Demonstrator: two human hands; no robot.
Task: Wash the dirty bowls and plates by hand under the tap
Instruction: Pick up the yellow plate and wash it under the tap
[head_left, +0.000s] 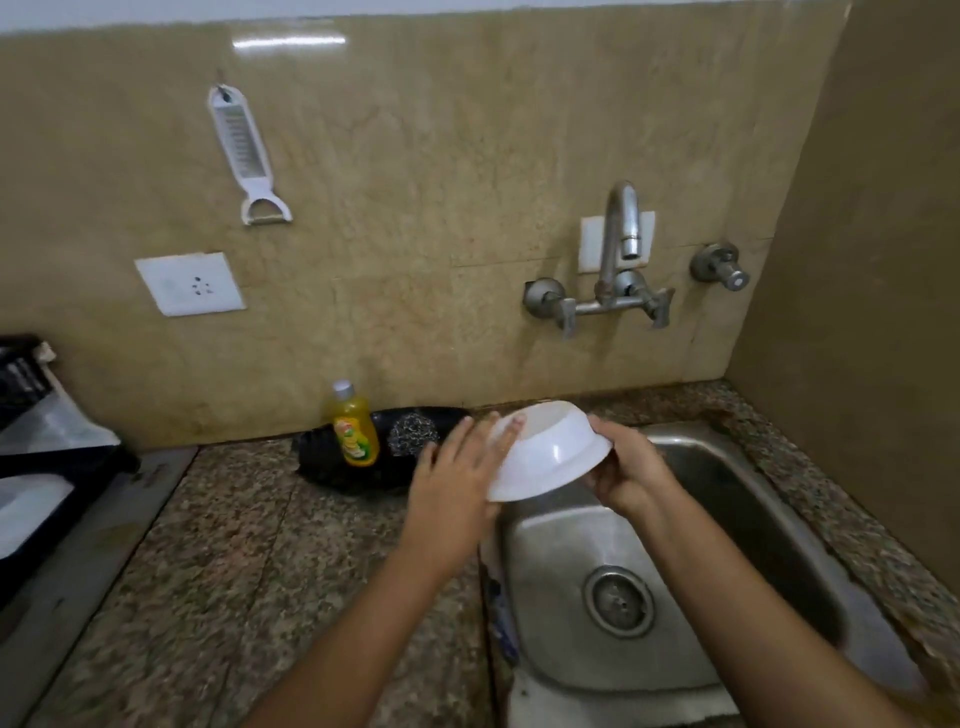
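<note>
I hold the white bowl (545, 452) tilted, base up, over the back-left corner of the sink (753, 519). My right hand (623, 467) curls round its rim. My left hand (457, 462) lies flat against its side, fingers straight and slightly spread. I judge it light and stiff (plastic, probably) and slippery once wet, so the rim seems the safest hold.

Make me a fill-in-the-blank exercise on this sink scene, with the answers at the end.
1. The left hand and right hand hold a bowl that is ____ in colour.
2. The yellow soap bottle stands just ____ of the steel scrubber.
3. From the tap, ____ water is seen running.
Answers: white; left; no.
</note>
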